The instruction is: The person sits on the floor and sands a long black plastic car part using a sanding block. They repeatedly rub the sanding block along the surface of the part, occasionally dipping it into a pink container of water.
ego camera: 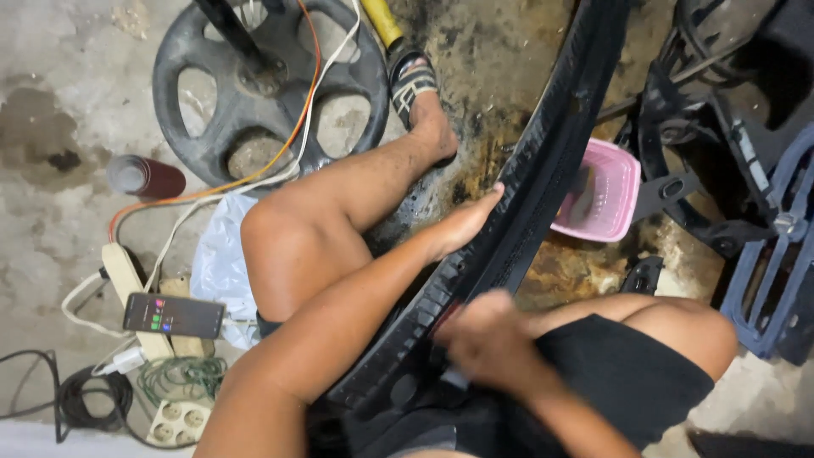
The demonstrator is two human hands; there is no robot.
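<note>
Trim panel: long black ribbed plastic strip, runs diagonally from lap up across stained concrete floor, between the knees.
Left hand: fingers together, flat along panel's left edge, touching it mid-length.
Right hand: motion-blurred, closed over panel's lower section near lap; cannot tell exact grip.
Pink basket: just right of panel.
Phone: screen lit, lying on power strip, left of the thigh.
Wheel cover: dark, top left, cables across it.
</note>
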